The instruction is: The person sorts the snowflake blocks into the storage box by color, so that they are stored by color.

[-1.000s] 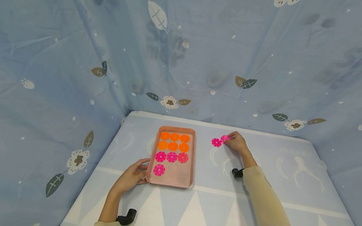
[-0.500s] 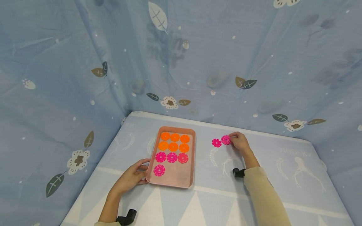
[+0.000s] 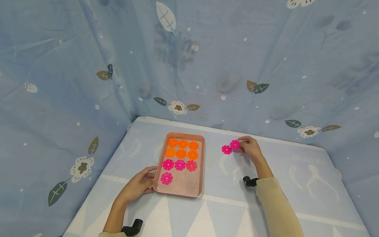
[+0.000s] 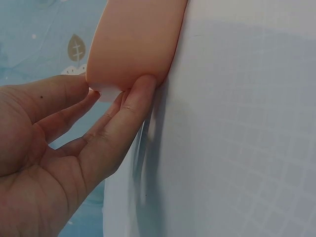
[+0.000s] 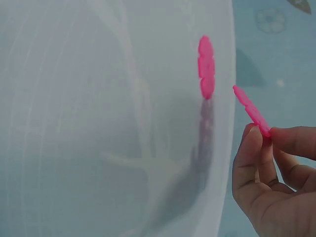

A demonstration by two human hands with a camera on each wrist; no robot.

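A pink notched disc [image 3: 235, 144] is pinched between the thumb and fingers of my right hand [image 3: 251, 149]. It is tilted and raised off the cloth in the right wrist view, where its thin edge [image 5: 251, 111] shows. Just left of it, a second pink disc [image 3: 226, 149] lies flat on the table. My left hand [image 3: 137, 184] grips the lower left side of a pink tray [image 3: 185, 189], fingers and thumb about its edge [image 4: 133, 54]. Inside the tray lie rows of orange discs [image 3: 183, 144] above pink discs [image 3: 180, 165], with one pink disc [image 3: 166, 178] at lower left.
A pale blue patterned cloth [image 3: 225, 204] covers the table. Blue printed curtains [image 3: 207, 65] stand behind and at both sides. Black devices [image 3: 134, 227] are worn at the wrists.
My right hand has picked up the pink disc beside the flat one and tilted it slightly upward. My left hand and the tray have stayed in place.
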